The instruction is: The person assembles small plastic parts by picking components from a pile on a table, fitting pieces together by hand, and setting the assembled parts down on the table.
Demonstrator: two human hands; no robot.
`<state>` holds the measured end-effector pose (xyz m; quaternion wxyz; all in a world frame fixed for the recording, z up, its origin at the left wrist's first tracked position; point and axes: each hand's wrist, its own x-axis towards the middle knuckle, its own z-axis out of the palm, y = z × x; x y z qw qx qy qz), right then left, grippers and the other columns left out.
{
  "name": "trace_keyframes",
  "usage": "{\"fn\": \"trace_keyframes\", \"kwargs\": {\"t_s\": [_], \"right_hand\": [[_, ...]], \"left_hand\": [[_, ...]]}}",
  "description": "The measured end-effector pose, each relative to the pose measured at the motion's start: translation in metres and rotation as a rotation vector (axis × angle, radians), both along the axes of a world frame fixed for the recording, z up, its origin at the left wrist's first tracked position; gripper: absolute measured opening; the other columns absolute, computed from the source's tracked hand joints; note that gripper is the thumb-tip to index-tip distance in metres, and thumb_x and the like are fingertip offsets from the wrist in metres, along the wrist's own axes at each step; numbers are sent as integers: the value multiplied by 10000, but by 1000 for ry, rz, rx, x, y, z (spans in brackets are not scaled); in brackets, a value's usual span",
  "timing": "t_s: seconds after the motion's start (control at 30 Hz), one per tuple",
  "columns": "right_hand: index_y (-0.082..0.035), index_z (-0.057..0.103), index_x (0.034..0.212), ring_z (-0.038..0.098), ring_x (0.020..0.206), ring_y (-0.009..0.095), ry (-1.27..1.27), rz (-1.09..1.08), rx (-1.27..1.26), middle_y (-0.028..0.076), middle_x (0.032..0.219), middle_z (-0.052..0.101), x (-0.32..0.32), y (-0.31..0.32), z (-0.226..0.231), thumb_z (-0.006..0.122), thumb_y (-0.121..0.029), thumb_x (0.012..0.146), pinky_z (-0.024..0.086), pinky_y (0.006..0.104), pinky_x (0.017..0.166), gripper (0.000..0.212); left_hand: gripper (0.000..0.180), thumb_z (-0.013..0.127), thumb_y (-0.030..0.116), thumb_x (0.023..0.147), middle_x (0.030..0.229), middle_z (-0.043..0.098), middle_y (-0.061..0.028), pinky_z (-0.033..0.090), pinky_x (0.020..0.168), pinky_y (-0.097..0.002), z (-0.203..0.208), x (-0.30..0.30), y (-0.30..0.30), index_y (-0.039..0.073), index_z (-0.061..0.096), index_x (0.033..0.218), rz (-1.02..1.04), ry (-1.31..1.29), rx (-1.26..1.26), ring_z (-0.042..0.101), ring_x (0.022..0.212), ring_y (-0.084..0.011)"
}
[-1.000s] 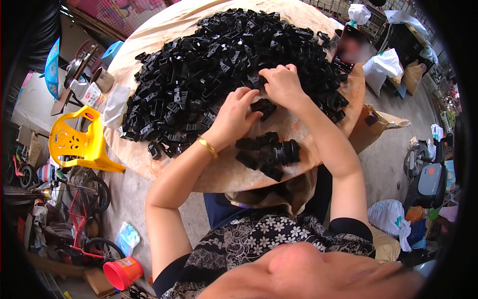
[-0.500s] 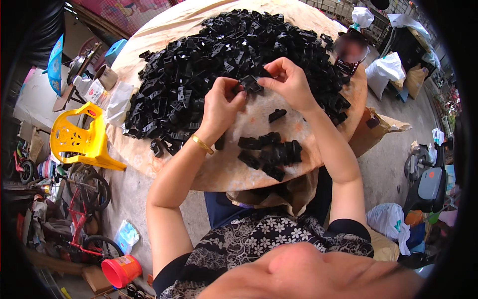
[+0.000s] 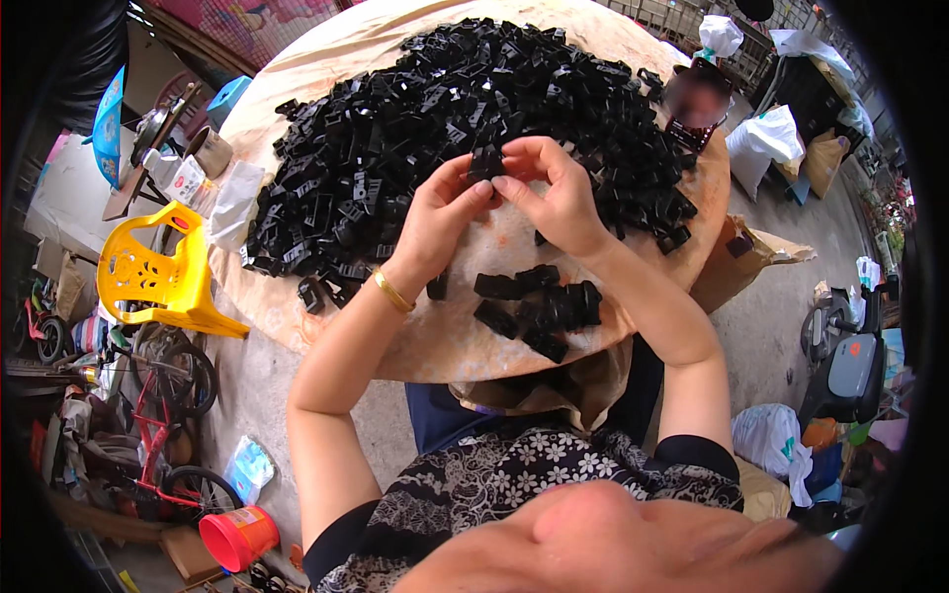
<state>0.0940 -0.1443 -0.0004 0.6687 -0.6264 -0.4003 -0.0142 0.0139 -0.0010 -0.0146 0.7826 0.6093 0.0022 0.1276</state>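
Observation:
Between my two hands, at the near edge of a heap, is a small black plastic part (image 3: 485, 163). My left hand (image 3: 447, 205) pinches it from the left with thumb and fingers. From the other side my right hand (image 3: 547, 192) grips it, thumb at its lower end and fingers curled behind. The large heap of similar black plastic parts (image 3: 366, 128) spreads across the far and left side of the round table (image 3: 415, 346). A smaller cluster of black parts (image 3: 544, 311) lies nearer to me, below my right hand. The held part's exact shape is partly hidden by my fingers.
A yellow plastic chair (image 3: 188, 282) stands left of the table. A red bucket (image 3: 239, 539) and a red bicycle (image 3: 153, 430) are at the lower left. White sacks (image 3: 766, 148) sit at the right, with a brown paper bag (image 3: 746, 262) by the table's right edge.
My right hand has turned and come down and closer to my left. The black part has tilted from lying sideways to upright between my fingers.

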Motion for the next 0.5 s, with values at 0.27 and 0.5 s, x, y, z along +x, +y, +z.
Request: {"fn": "trace_keyframes", "kwargs": {"t_s": [0.27, 0.5], "right_hand": [[-22, 604, 1023, 614, 769, 180, -225, -34, -71, 81, 867, 620, 3, -5, 4, 656, -36, 767, 498, 285, 679, 261], [-63, 617, 951, 557, 756, 276, -615, -167, -176, 87, 816, 565, -3, -1, -3, 695, -79, 678, 469, 363, 673, 284]], "left_hand": [[367, 574, 71, 889, 1121, 587, -52, 485, 872, -272, 8, -3, 1, 8, 492, 1241, -7, 20, 181, 569, 992, -119], [410, 622, 93, 862, 960, 610, -30, 470, 727, -204, 7, -6, -11, -28, 493, 1232, 129, 13, 306, 553, 830, -64]]}}
